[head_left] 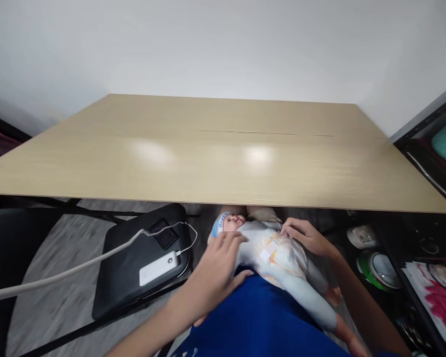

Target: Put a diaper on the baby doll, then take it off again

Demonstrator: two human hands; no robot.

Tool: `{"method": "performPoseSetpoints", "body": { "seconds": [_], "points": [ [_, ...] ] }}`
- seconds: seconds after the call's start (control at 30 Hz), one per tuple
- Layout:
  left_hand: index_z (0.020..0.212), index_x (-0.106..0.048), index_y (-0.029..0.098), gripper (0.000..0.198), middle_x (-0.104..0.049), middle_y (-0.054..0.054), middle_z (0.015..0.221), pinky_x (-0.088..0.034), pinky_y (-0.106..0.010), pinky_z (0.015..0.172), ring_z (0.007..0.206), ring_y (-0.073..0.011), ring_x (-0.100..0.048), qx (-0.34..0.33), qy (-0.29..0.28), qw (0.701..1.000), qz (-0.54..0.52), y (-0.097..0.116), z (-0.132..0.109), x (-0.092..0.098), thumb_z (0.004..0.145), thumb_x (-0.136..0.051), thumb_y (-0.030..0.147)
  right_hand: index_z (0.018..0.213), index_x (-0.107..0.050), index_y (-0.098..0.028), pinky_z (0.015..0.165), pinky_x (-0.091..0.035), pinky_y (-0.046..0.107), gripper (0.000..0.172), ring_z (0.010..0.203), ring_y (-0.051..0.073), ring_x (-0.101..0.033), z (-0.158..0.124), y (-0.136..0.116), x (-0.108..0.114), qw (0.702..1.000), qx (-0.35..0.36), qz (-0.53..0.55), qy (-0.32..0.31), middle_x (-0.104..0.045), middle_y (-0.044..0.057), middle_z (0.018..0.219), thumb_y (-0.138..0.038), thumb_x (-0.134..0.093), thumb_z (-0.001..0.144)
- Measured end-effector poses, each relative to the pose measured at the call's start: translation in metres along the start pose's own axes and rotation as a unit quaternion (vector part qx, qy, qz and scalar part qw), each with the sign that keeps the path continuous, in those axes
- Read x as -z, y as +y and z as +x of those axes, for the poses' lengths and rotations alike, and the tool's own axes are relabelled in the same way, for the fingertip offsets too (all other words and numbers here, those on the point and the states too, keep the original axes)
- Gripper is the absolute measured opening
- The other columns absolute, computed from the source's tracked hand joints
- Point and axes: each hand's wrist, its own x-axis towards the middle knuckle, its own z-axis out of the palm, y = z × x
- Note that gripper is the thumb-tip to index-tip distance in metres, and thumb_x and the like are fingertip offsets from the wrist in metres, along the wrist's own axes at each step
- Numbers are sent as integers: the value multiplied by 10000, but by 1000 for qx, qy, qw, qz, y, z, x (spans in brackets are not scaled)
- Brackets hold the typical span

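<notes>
blue-capped doll (254,239) across lap (260,312) | l hand (221,255) nr chest, fingers loose | r hand (307,237) at diaper (285,262), grip unclear

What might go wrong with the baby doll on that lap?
The baby doll lies across the lap, with its legs hanging over one side, so it might slip off. Its head appears near the table's edge, so lifting it could bump it. Beside the lap, the white cable might get snagged and pull the power bank down.
</notes>
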Motion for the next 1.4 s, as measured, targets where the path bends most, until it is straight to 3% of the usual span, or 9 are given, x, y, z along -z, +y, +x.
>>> {"method": "performPoseSetpoints", "body": {
  "seconds": [0.13,0.3,0.43,0.6,0.8,1.03,1.23,1.3,1.4],
  "points": [
    [1384,-655,255,391,-749,-111,1315,-509,-437,1041,1189,-302,-662,-224,-74,966,-103,22,65,-5,1112,-629,535,1015,-764,-222,797,-538,349,362,855,218,-673,1,-31,4,997,13,-49,-58,-754,40,945,-514,-574,1115],
    [1212,-692,178,456,-742,-143,1243,-469,-430,952,1103,-298,-648,-229,-36,971,-60,8,103,-45,1136,-544,602,1094,-744,-224,856,-560,361,265,933,227,-698,-3,-20,2,996,-34,-84,13,-769,59,1042,-441,-592,1088],
    [1350,-681,219,386,-731,-112,1311,-458,-414,1031,1157,-270,-627,-196,-32,972,-126,-15,90,-60,1171,-507,513,1156,-778,-224,960,-582,393,267,1090,259,-753,-7,6,-20,995,-69,-65,39,-801,96,1176,-409,-615,1053],
    [1332,-724,249,310,-727,-91,1340,-437,-410,1103,1223,-265,-598,-188,-9,961,-201,-27,72,-65,1147,-594,461,1133,-796,-214,898,-614,416,312,995,290,-797,-5,21,-39,989,-98,-27,108,-847,98,1027,-471,-734,966],
    [1185,-757,229,266,-759,-72,1206,-449,-381,1071,1161,-243,-615,-176,-11,949,-262,-25,73,-69,1123,-654,466,1020,-847,-212,841,-605,393,309,954,296,-814,0,29,-34,988,-121,-17,90,-869,101,1012,-490,-730,952],
    [1134,-738,225,347,-775,-75,1137,-460,-389,1024,1098,-243,-624,-157,-1,949,-275,-24,76,-72,1165,-540,509,845,-798,-223,714,-543,337,316,803,254,-782,13,46,-29,990,-92,-57,95,-836,56,840,-480,-670,977],
    [1096,-725,204,383,-797,-106,1076,-510,-387,996,1049,-234,-680,-185,32,924,-333,-27,52,-66,1176,-508,510,889,-784,-239,839,-601,412,307,872,288,-796,22,69,-14,976,-98,-98,167,-849,88,904,-489,-631,981],
    [1071,-728,207,362,-809,-103,1043,-521,-385,1000,1041,-231,-706,-220,-6,913,-345,-28,37,-62,1171,-533,496,1028,-816,-246,931,-611,424,300,985,282,-798,20,60,-13,982,-75,-93,145,-858,89,1050,-489,-641,1008],
    [1057,-741,233,286,-826,-61,969,-509,-382,1011,949,-212,-718,-267,-82,902,-329,-26,19,-58,1158,-582,448,1322,-791,-269,1127,-561,435,356,1258,269,-741,16,35,-19,998,17,-56,23,-795,96,1360,-475,-638,1075]
  ]
}}
